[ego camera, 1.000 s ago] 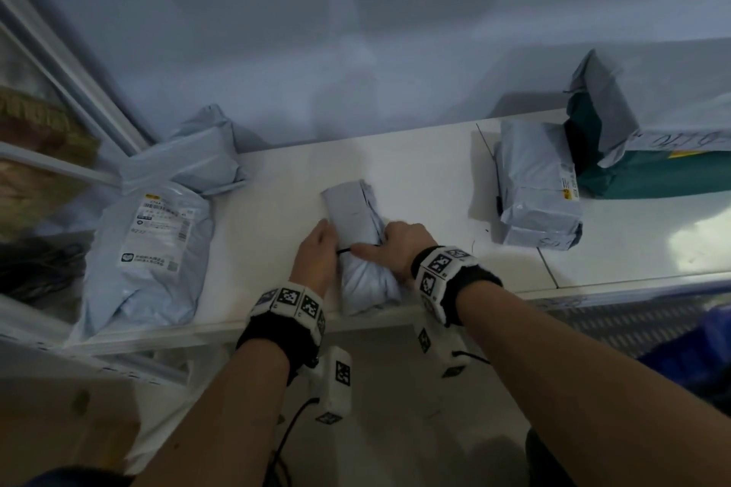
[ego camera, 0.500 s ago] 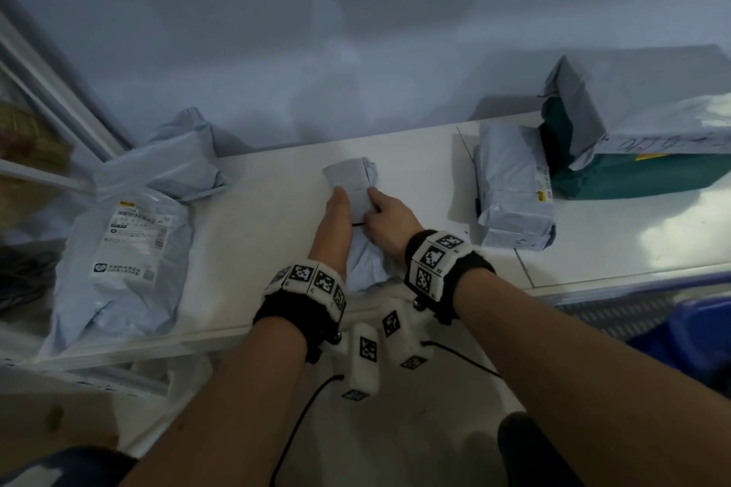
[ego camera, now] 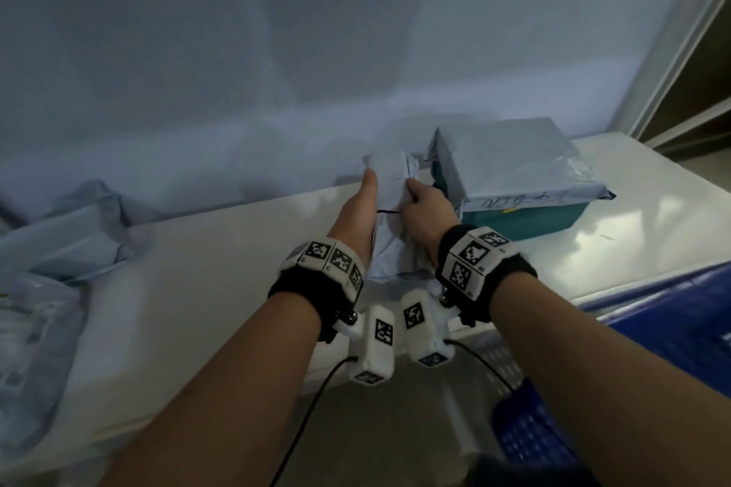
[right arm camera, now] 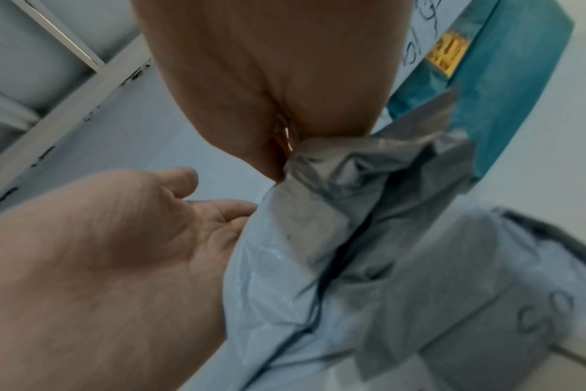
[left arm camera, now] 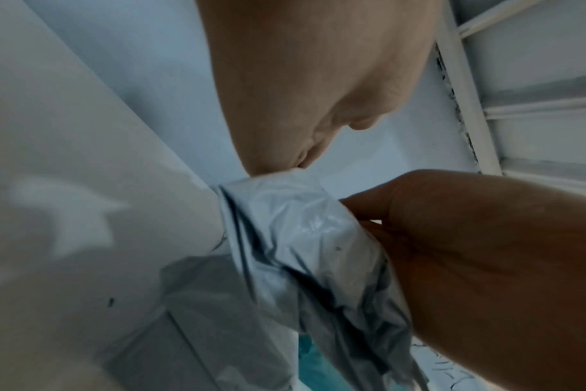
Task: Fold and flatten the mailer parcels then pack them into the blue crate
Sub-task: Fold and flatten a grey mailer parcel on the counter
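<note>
A folded grey mailer parcel (ego camera: 389, 186) hangs above the white table (ego camera: 205, 289), held upright between both hands. My left hand (ego camera: 358, 210) lies flat against its left side, thumb straight, and in the right wrist view the left hand (right arm camera: 117, 264) has its thumb apart from the parcel (right arm camera: 318, 238). My right hand (ego camera: 425, 210) pinches the crumpled right edge; the same grip of the right hand (right arm camera: 268, 79) shows in the right wrist view. In the left wrist view the parcel (left arm camera: 301, 238) sits between the left palm (left arm camera: 301, 79) and the right hand (left arm camera: 485, 264). The blue crate (ego camera: 672, 328) is low at the right, below the table edge.
A large grey-wrapped teal box (ego camera: 514, 178) stands just right of the hands, against the wall. Another folded grey parcel (right arm camera: 485, 291) lies on the table under the held one. Loose grey mailers (ego camera: 59, 249) are heaped at the table's left end.
Both hands have lifted the folded parcel off the table and carried it to the right, up beside the teal box. The head view has swung right, bringing the blue crate into sight.
</note>
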Available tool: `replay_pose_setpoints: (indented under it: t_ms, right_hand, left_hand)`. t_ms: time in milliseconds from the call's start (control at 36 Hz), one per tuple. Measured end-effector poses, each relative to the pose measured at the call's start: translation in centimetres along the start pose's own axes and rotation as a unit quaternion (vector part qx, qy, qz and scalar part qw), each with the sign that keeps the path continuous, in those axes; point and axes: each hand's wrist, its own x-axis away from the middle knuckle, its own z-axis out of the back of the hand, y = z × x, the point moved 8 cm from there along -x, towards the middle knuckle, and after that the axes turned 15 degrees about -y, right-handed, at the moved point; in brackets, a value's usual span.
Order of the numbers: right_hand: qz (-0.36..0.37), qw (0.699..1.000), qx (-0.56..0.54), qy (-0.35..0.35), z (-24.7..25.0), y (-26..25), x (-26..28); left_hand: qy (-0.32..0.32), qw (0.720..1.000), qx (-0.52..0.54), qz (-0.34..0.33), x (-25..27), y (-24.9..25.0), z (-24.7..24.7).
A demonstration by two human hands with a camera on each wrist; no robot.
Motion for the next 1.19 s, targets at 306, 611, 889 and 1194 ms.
replay_pose_setpoints:
  t_ms: [306, 611, 889, 1194]
  right_hand:
    - [-0.045, 0.998, 0.042, 0.002, 0.1, 4.9, -1.9]
    - [-0.071, 0.995, 0.074, 0.019, 0.6, 4.8, -2.5]
    - [-0.003, 0.999, 0.049, -0.011, -3.3, -2.2, -2.2]
    - [0.08, 0.974, 0.083, -0.195, -24.6, -11.9, -0.8]
  left_hand:
    - [0.016, 0.997, -0.065, 0.043, -4.8, -4.6, 0.3]
    - [0.003, 0.998, -0.04, 0.05, -3.5, -5.4, 0.9]
    - [0.14, 0.988, -0.069, -0.004, 3.9, -0.5, 11.9]
    - [0.285, 0.956, -0.056, -0.027, 18.3, 1.6, 25.1]
